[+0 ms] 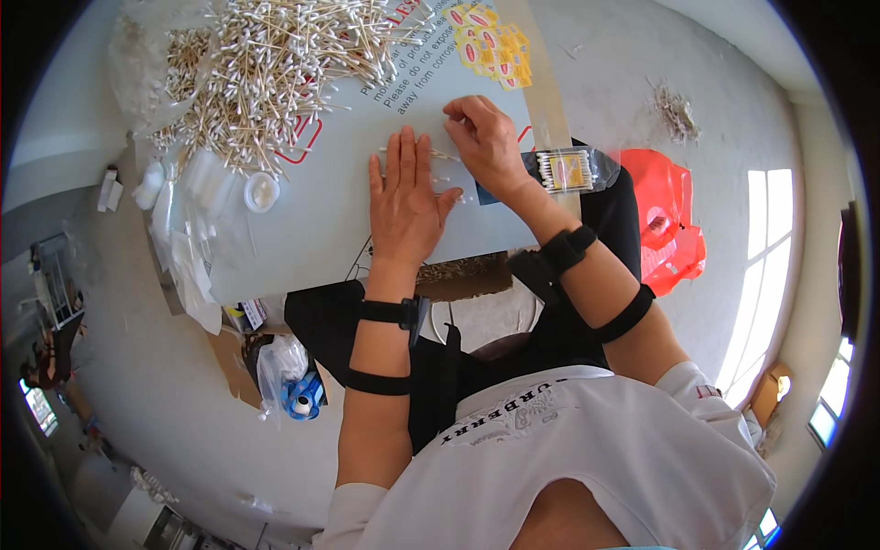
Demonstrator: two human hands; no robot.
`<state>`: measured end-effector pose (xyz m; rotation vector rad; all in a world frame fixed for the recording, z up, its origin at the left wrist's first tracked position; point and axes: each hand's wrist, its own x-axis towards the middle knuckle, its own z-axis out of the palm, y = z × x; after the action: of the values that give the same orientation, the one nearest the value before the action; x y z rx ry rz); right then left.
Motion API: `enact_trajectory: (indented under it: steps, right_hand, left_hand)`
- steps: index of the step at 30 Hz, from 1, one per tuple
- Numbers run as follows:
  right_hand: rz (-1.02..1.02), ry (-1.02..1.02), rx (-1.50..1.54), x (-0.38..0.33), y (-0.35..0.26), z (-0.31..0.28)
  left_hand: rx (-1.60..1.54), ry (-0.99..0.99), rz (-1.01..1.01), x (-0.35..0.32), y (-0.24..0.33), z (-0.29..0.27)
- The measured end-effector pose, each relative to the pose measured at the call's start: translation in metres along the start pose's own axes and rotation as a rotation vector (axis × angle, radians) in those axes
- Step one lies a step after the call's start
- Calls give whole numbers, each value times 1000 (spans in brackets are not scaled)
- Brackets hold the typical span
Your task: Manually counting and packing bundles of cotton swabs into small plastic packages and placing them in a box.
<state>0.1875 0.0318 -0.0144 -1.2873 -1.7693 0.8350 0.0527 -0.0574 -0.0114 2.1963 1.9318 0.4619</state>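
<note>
Perhaps the loose cotton swabs point(444, 155) between both hands could be scattered if the left hand point(403, 209) — flat, fingers slightly spread — were slid; what the right hand point(490, 145), fingers curled, holds cannot be told

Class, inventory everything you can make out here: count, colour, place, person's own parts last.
Table: one, pale grey, centre
Cotton swabs: uncountable, white-tipped, heaped upper left
Labels: many, yellow, table's far right
Swab pack: one, clear and yellow, table's right
Tub: one, white, below swabs
Plastic packaging: several pieces, clear, table's left
Plastic bag: one, red, right of table
Cardboard box: one, brown, under table
Shirt: one, white, bottom
Straps: four, black, forearms
Left hand: one, bare, over table
Right hand: one, bare, beside left
</note>
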Motion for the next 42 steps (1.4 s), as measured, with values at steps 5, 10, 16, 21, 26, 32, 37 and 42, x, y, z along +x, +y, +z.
enact_trajectory:
  steps: [5,10,16,21,26,32,37,42]
  right_hand:
    - [-230,-92,-327,65,-28,50]
    - [-102,-86,-514,91,-19,67]
    - [-119,-239,-441,45,-10,9]
    - [-259,-353,-362,18,2,-19]
    - [-259,-358,-160,17,4,-18]
    - [-402,-460,-275,34,2,-9]
    - [-389,-248,-414,29,6,-9]
    - [-170,-562,-277,-9,-19,-65]
  left_hand:
    - [94,28,-82,-7,9,7]
    - [196,-2,-58,-1,10,9]
    - [45,59,-115,-6,10,7]
    - [82,73,-84,-6,13,8]
    - [100,25,-80,-16,20,11]
    - [68,103,-85,-18,21,14]
    - [58,101,-104,-16,21,14]
    - [-566,436,-234,-20,-1,2]
